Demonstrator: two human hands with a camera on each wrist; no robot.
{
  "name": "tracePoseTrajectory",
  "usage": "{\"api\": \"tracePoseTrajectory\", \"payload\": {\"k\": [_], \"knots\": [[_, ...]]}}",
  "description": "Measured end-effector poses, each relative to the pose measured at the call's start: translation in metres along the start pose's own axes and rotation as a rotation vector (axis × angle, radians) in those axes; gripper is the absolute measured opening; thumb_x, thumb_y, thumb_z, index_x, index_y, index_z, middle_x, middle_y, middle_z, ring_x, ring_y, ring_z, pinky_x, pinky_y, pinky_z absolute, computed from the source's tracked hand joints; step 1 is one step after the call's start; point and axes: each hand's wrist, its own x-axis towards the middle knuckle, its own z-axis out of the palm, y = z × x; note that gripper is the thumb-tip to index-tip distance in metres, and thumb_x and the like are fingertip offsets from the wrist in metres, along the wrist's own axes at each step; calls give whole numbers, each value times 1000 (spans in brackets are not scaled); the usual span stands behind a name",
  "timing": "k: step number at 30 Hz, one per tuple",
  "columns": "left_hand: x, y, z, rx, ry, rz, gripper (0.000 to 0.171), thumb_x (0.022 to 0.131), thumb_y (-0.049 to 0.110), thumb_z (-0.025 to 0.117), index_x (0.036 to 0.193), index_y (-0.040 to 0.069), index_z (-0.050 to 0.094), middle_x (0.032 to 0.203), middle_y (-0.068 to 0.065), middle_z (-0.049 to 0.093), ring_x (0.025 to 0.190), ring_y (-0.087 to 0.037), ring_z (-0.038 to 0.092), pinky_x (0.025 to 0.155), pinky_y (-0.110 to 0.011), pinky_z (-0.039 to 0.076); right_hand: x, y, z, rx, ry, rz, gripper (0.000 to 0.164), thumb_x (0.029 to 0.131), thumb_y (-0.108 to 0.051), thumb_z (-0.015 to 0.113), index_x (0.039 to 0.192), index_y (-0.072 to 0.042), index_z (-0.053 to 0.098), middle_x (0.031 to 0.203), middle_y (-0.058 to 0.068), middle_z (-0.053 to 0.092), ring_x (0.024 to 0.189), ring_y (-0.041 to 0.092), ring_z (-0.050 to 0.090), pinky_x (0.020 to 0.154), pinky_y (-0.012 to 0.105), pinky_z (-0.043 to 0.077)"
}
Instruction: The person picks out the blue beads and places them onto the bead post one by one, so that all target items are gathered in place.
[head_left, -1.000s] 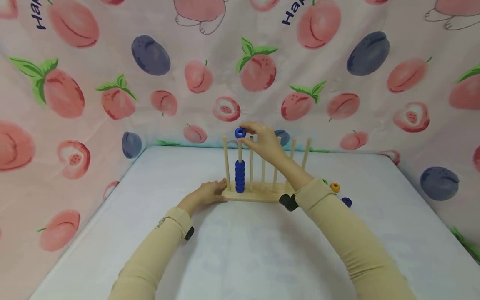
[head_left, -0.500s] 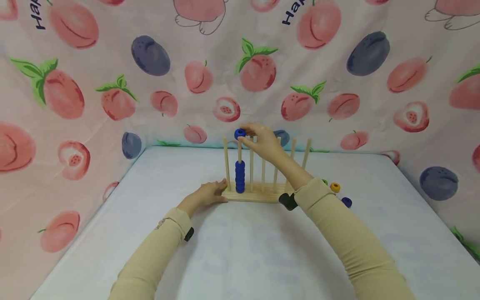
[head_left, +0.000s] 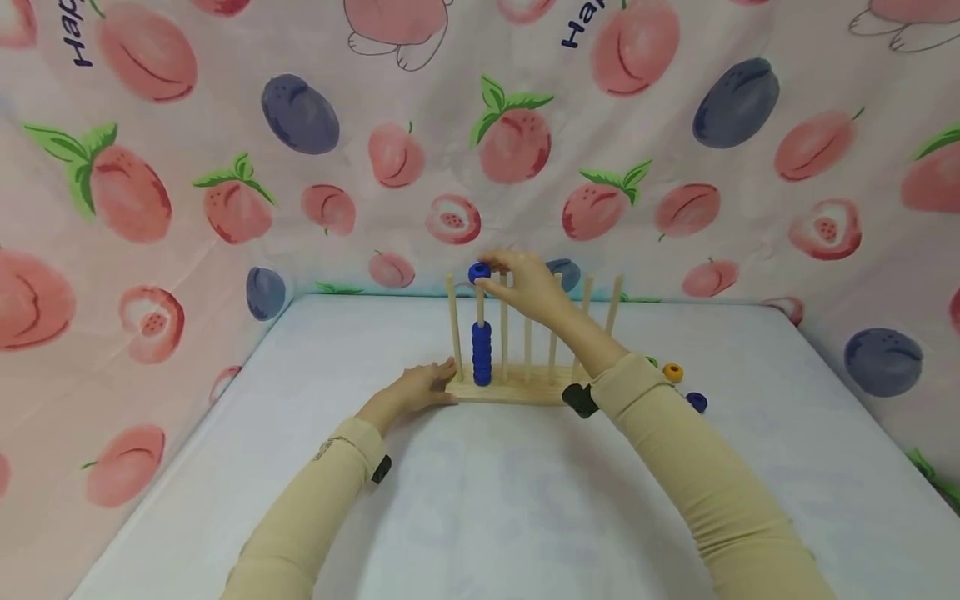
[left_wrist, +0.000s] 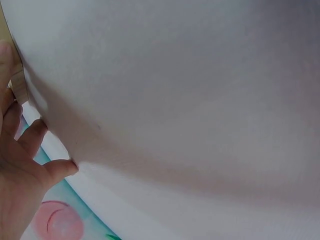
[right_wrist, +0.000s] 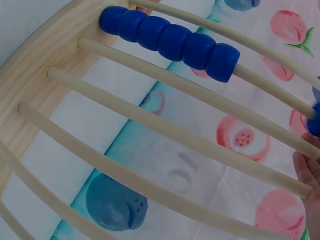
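Observation:
A wooden bead rack (head_left: 517,392) with several upright rods stands on the table. Its second rod from the left carries a stack of blue beads (head_left: 482,354), seen large in the right wrist view as a row of beads (right_wrist: 172,42). My right hand (head_left: 531,290) pinches another blue bead (head_left: 478,272) between thumb and fingers at the top of that same rod. Only the edge of this bead (right_wrist: 315,120) and some fingers (right_wrist: 307,162) enter the right wrist view. My left hand (head_left: 415,387) holds the left end of the base, thumb in front; some fingers are spread in the left wrist view.
Right of the rack, partly behind the right forearm, lie an orange bead (head_left: 672,372), a dark blue bead (head_left: 697,402) and a green bead (head_left: 652,362). The white table (head_left: 480,500) ends at a fruit-printed cloth (head_left: 450,142) behind and at the sides.
My right hand and its blue bead have come down slightly at the top of the second rod. The left hand stays on the base, and the head view has shifted a little.

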Motion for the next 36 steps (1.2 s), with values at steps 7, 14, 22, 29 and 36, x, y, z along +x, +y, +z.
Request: {"api": "tracePoseTrajectory", "payload": {"k": [7, 14, 22, 29, 36], "knots": [[-2, -4, -5, -6, 15, -15, 64, 89, 32, 64, 142, 6, 38, 152, -9, 27, 139, -41, 27, 109, -69, 15, 4, -4, -2, -9, -68, -14, 48, 92, -28, 61, 131, -1, 53, 130, 16, 59, 119, 29, 56, 98, 43, 48], [-1, -7, -4, -26, 12, -9, 65, 88, 32, 65, 143, 7, 38, 153, -10, 27, 139, -42, 26, 109, -68, 15, 4, -5, -3, -27, -84, -21, 46, 92, -26, 61, 131, -1, 54, 129, 16, 59, 118, 30, 56, 97, 44, 49], [-1, -7, -1, -18, 8, -1, 65, 89, 32, 64, 143, 6, 37, 152, -11, 27, 139, -42, 27, 108, -70, 14, 0, -3, -2, -6, -77, -14, 46, 92, -27, 61, 130, -2, 54, 128, 14, 60, 117, 28, 57, 96, 42, 49], [1, -4, 1, -3, 16, 23, 66, 89, 32, 64, 143, 6, 38, 152, -11, 28, 138, -42, 29, 107, -70, 17, -3, 1, -4, 1, -63, -24, 45, 92, -26, 61, 130, -3, 54, 127, 14, 61, 114, 27, 58, 93, 41, 50], [0, -4, 2, 10, 18, 19, 66, 88, 34, 64, 143, 8, 38, 152, -11, 29, 138, -43, 29, 108, -68, 19, -6, 2, -6, 41, -42, -41, 41, 92, -22, 62, 128, -4, 57, 126, 12, 62, 112, 27, 59, 91, 42, 51]]}}
